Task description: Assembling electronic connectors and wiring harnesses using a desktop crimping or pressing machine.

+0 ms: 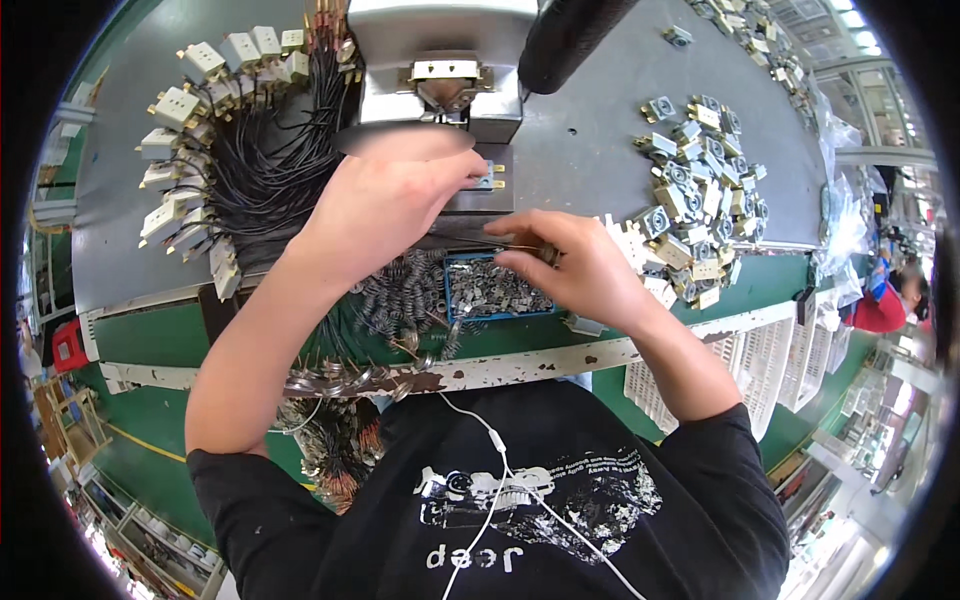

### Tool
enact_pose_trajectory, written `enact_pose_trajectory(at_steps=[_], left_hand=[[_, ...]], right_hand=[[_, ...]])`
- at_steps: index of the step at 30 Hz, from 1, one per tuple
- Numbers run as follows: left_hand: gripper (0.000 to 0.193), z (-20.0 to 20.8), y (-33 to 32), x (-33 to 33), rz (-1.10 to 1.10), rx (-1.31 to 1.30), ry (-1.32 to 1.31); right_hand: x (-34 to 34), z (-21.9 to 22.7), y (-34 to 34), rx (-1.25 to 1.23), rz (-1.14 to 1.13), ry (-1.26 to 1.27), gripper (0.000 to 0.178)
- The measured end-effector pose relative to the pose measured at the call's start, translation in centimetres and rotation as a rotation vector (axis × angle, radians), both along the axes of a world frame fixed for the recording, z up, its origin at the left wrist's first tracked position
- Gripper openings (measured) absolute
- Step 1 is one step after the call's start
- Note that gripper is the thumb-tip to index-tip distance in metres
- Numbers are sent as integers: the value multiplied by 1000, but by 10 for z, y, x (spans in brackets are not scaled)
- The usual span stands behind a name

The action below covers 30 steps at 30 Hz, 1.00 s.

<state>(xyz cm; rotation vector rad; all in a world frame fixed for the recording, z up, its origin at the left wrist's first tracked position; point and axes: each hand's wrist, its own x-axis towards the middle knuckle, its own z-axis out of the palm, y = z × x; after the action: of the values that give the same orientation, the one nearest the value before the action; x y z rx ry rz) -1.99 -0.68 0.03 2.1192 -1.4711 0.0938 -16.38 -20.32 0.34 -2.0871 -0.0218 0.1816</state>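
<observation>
My left hand [390, 195] is closed in front of the metal press-like machine [500, 60]. Its fingertips meet a small grey-blue connector [487, 180] with brass prongs on the machine's base; part of the grip is hidden, and a smear blurs the knuckles. To the right, my right hand [580, 262] pinches thin black wires [465, 238] between thumb and fingers. Below the two hands sits a blue tray [448, 292] holding small metal parts. Beside it, under my left wrist, lie many coiled metal springs [395, 305].
White connectors [178, 106] on black cables [270, 170] fan out at the left. Loose connectors [690, 185] are heaped on the right of the grey table [575, 165]. A thick black bar [570, 45] slants over the machine. White baskets [765, 365] stand below the chipped bench edge [520, 370].
</observation>
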Motion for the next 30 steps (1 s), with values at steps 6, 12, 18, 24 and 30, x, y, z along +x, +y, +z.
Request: enact_pose_trajectory(at_steps=[6, 12, 18, 24, 30], left_hand=[[10, -7, -6, 3, -15, -46, -60], [10, -4, -7, -1, 5, -14, -100], [12, 13, -6, -4, -19, 16, -19], [21, 20, 21, -12, -157, 108, 279], [14, 41, 36, -10, -79, 120, 254]], right_hand=[[-8, -8, -4, 49, -30, -120, 29], [-10, -6, -7, 88, -44, -129, 28], [-16, -7, -13, 209, -47, -182, 33], [-11, -3, -12, 250, -82, -106, 38], [11, -11, -4, 772, -62, 206, 38]])
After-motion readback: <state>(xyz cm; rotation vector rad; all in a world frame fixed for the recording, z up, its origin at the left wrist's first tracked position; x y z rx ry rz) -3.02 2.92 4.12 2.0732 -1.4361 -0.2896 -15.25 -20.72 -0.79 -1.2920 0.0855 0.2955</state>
